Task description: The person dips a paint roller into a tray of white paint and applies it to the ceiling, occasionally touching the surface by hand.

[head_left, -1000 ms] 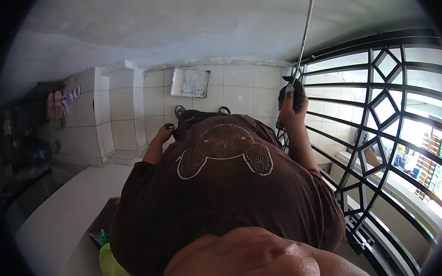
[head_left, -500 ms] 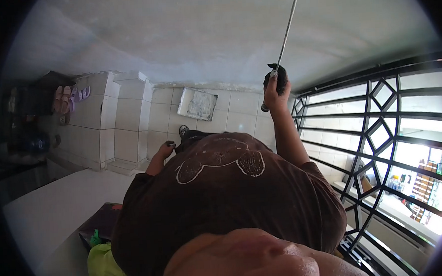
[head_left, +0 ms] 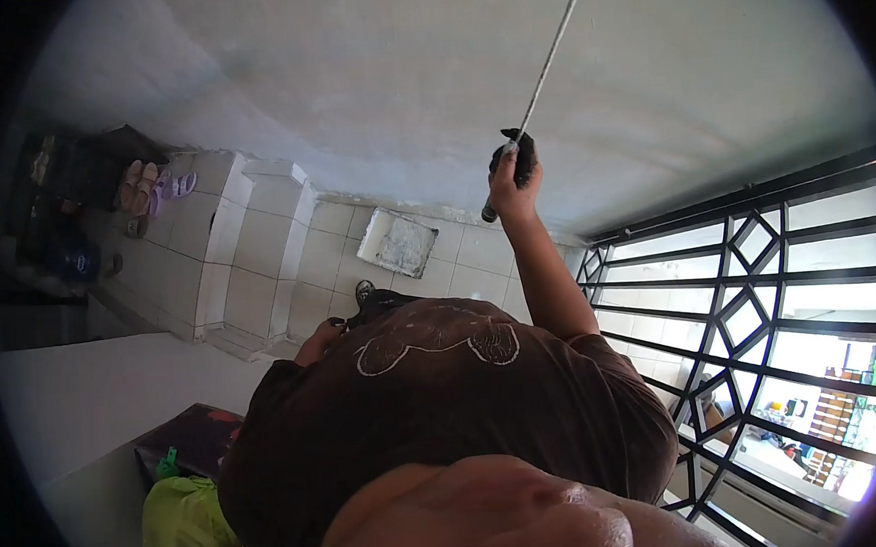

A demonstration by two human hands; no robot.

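Observation:
My right hand (head_left: 510, 176) is raised in front of me and shut on the dark grip of a long thin metal pole (head_left: 546, 65). The pole slants up to the right along the grey wall (head_left: 398, 77), and its top end leaves the frame. My left hand (head_left: 330, 327) hangs low by my hip, mostly hidden behind my brown shirt (head_left: 435, 412), so its fingers do not show clearly. A square paint-stained tray (head_left: 400, 243) lies on the white tiled floor beyond my feet.
A black metal grille (head_left: 756, 287) with a geometric pattern fills the right side. Tiled steps (head_left: 249, 254) and several sandals (head_left: 151, 185) are on the left. A white surface (head_left: 88, 391), a dark box (head_left: 194, 440) and a green bag (head_left: 179, 525) sit at lower left.
My right hand has lifted the pole higher and further from the grille towards the wall. My left hand has dropped lower behind my shirt. The view has tilted upwards.

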